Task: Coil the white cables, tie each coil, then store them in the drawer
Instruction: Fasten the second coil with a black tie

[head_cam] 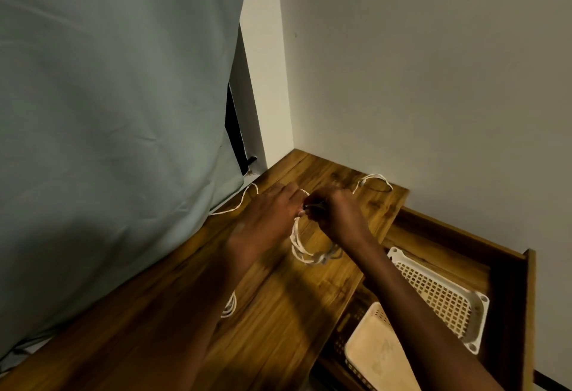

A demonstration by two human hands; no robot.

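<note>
Forearms fill the near field, both reaching to one shared grip point above the brown wood-grain bench (278,313). Left hand (266,217) and right hand (337,214) meet fingertip to fingertip, each pinching the top of a looped white cable coil (301,248) with a thin dark tie between them; frame is blurred, so the exact finger lie is unclear. Coil hangs below the grip, several turns, lower arc at the bench.

Judged progress: this coil is wound, tie in hand, not yet stored. Second white coil (229,305) lies nearer than the grip, by the left forearm. Loose white cable (373,181) sits beyond the grip; another strand (240,203) trails left. Open wooden drawer (507,273), right of the grip, holds a cream perforated plastic basket (439,294), no cables seen in it.
</note>
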